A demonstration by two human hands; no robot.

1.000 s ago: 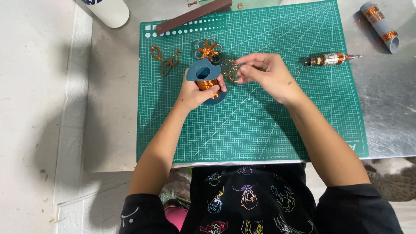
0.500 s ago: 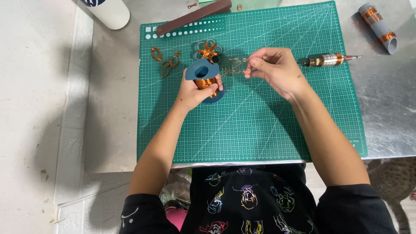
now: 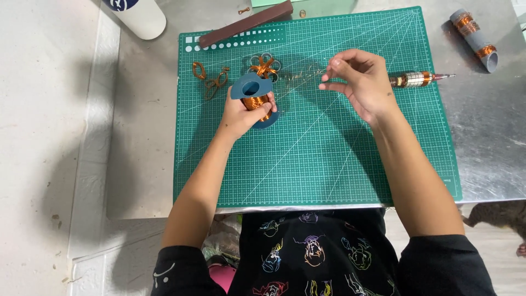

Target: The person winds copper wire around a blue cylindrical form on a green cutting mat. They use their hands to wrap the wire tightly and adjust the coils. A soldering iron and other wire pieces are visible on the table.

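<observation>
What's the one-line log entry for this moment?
left hand: grips wire spool | right hand: pinches wire | surface: green mat

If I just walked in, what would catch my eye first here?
Probably the bright green cutting mat covering the metal table. At the mat's far middle, the left hand grips a blue spool of copper wire, while the right hand pinches a thin wire strand. Small copper wire loops lie just beyond the spool.
</observation>
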